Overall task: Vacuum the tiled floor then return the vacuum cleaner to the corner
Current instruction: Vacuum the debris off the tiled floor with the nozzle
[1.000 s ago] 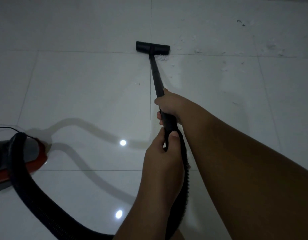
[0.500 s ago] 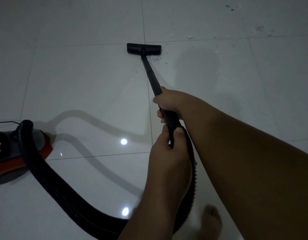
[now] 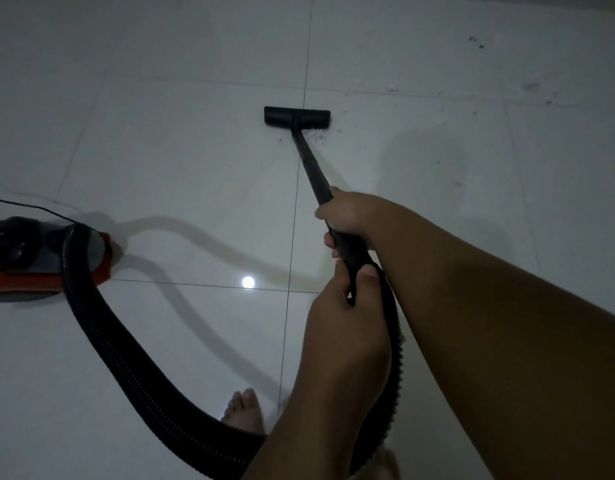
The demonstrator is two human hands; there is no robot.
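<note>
Head view, dim light. I see the right hand (image 3: 347, 216) wrapped around the black wand (image 3: 311, 168), further up the tube. The left hand (image 3: 344, 317) is clenched on the wand's lower end, thumb on top, right where the ribbed hose (image 3: 126, 344) joins. The floor nozzle (image 3: 296, 116) sits flat on the tiled floor (image 3: 177, 150), straddling a grout line, with a small clump of pale debris (image 3: 318, 136) touching its near right edge. More specks lie scattered on the tiles at upper right. The hose loops back under both arms and runs left to the vacuum cleaner (image 3: 39, 261), a red and black canister at the left edge; a thin cord (image 3: 29, 206) trails from it. One bare foot (image 3: 243, 412) shows just beside the hose, bottom centre.
</note>
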